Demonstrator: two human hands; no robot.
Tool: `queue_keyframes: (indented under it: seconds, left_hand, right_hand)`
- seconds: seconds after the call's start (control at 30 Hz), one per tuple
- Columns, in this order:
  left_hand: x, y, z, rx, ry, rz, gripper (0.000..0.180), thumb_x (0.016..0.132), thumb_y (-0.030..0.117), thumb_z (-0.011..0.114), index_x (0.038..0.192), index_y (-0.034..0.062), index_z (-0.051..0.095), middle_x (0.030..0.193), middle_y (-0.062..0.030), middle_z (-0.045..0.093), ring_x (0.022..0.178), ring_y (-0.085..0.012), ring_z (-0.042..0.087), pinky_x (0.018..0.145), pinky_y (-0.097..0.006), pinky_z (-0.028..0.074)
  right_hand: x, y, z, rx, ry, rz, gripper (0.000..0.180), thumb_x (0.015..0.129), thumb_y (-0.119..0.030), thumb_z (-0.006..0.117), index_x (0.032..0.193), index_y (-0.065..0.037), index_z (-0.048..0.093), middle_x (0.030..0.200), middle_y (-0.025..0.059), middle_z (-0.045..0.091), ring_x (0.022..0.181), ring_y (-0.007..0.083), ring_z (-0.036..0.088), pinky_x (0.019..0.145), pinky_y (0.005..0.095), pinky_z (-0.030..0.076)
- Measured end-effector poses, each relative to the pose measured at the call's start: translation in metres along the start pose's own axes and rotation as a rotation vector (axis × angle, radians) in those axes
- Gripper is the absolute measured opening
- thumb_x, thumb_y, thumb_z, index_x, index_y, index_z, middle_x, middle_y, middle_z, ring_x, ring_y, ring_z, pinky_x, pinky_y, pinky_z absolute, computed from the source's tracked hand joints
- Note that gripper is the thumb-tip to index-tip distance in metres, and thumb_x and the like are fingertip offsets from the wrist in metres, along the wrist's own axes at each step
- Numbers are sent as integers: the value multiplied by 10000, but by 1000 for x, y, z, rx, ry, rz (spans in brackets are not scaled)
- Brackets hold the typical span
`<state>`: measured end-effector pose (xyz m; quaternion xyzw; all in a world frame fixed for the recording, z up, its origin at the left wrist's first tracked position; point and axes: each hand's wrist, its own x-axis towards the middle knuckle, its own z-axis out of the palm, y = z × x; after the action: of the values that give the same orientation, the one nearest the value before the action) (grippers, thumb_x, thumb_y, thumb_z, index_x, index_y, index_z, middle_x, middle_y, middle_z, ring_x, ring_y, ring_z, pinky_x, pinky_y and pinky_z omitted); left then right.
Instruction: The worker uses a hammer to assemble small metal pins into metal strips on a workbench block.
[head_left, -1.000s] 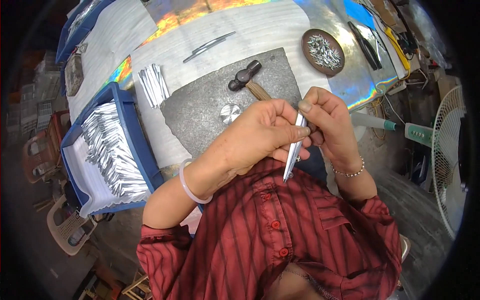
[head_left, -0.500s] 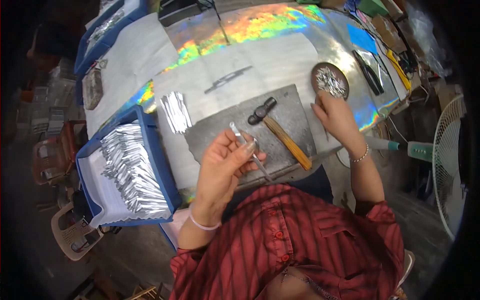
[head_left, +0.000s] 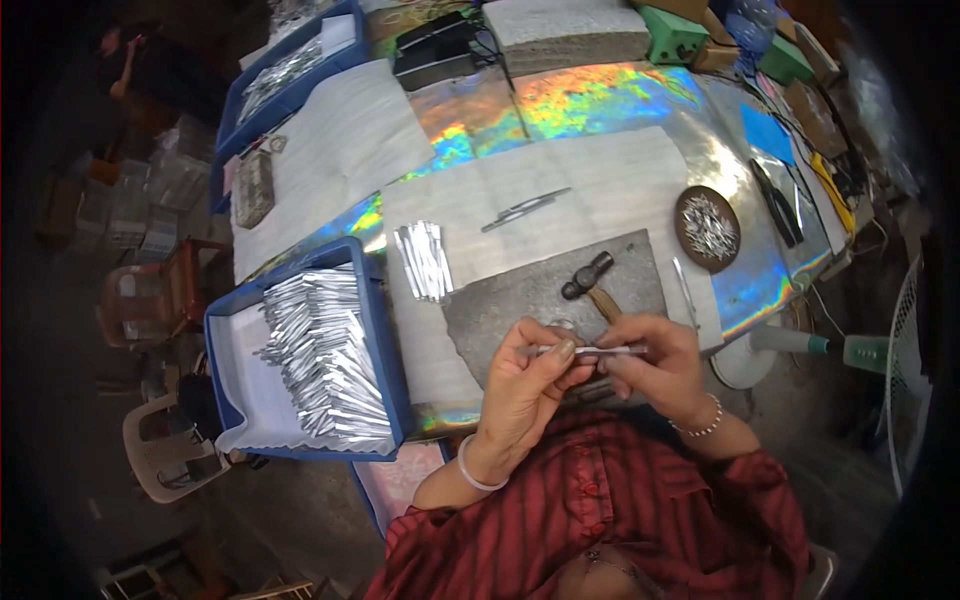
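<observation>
My left hand (head_left: pixel 528 378) is closed in a pinch on a thin silvery metal strip (head_left: pixel 622 350), held level just above the near edge of a dark metal plate (head_left: pixel 510 300). My right hand (head_left: pixel 658 365) meets it from the other side, its fingertips closed on the strip's right part. Whether a small piece is also between those fingers is hidden. A ball-peen hammer (head_left: pixel 588 275) lies on the plate behind my hands, its wooden handle partly covered by the right one. Farther right, a round brown dish (head_left: pixel 688 252) holds many small silvery pieces.
At left stands a blue tray (head_left: pixel 398 400) piled with silvery strips. A bundle of strips (head_left: pixel 424 260) and a few darker strips (head_left: pixel 525 208) lie on white sheeting. A thin pointed tool (head_left: pixel 684 290) rests beside the plate; black-handled pliers (head_left: pixel 775 202) and a fan (head_left: pixel 905 380) are at right.
My right hand has come from the dish's edge leftward to the strip, meeting my left hand. The strip has turned from slanting to level. The whole view has shifted.
</observation>
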<state>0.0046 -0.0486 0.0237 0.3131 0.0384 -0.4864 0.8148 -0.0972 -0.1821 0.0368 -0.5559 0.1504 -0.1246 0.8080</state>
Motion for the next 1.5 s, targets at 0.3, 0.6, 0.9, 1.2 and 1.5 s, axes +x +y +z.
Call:
queue_keyframes:
  seconds: [0.3,0.6,0.9,1.2,1.5]
  left_hand:
    - [-27,6,-5,484,-159,-202,143,840,-7,563,940,14,463,871,-91,616,800,-127,610,698,-218,482]
    - [-22,1,-9,442,-210,-261,129,865,20,539,959,18,451,863,-92,636,827,-148,619,707,-233,481]
    - [-21,0,-9,435,-235,-263,151,877,16,511,1012,11,445,897,-101,629,840,-159,619,749,-248,484]
    - [-24,2,-15,337,-264,-353,280,879,22,506,1143,22,412,952,-85,606,877,-160,612,760,-267,501]
    - [-31,1,-16,408,-205,-250,242,855,-15,532,1073,7,431,885,-57,585,803,-109,598,720,-239,490]
  right_hand:
    - [10,3,2,152,-143,333,125,840,-110,605,782,-17,546,640,-2,543,518,21,471,431,160,348]
    - [14,6,-4,117,-161,314,113,827,-54,603,753,-17,526,749,26,596,571,19,480,474,156,365]
    - [12,6,0,31,-148,289,112,840,-52,583,758,3,530,748,20,579,668,41,515,568,181,411]
    - [15,11,2,25,-218,308,144,865,-96,559,751,-16,525,707,0,550,606,24,454,501,177,340]
    - [12,12,15,38,-186,271,106,877,-95,549,829,-1,556,728,-6,554,665,28,493,557,180,399]
